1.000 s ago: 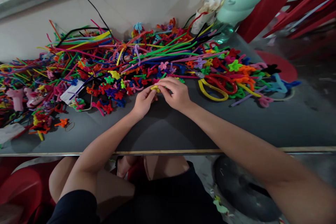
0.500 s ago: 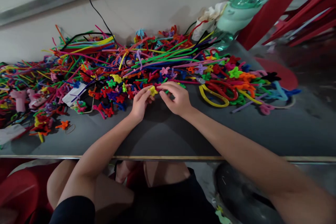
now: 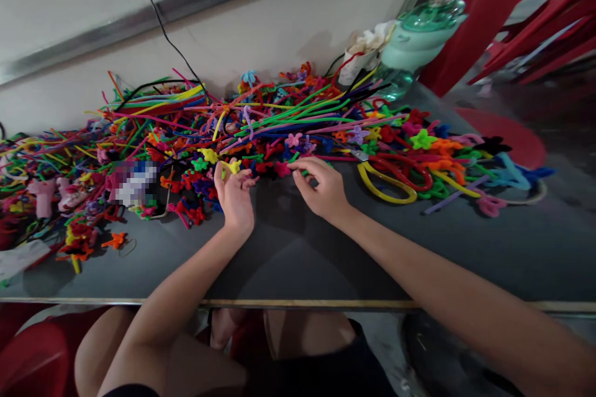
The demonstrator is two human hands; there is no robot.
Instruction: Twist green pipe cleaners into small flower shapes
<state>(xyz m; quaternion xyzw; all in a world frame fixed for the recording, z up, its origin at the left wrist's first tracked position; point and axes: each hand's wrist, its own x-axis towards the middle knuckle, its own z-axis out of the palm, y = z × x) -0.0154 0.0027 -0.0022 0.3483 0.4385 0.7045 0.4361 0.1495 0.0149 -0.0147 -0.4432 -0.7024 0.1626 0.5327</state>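
Observation:
My left hand is half turned up, its fingers curled around a small yellow pipe-cleaner flower near their tips. My right hand is bent into a pinch above the dark table. Whatever sits between its fingertips is too small to make out. Right at those tips is a magenta fuzzy piece; I cannot tell whether they touch it. Just behind both hands lies the heap of coloured pipe-cleaner shapes.
Scissors with yellow and red handles lie to the right of my right hand. Long loose pipe cleaners cross the heap. A green bottle and a white cup with crumpled tissue stand at the back right.
My left hand has moved left, away from my right hand, and turned its palm up, carrying the yellow flower. My right hand stays pinched nearly in place. The view has tilted slightly upward.

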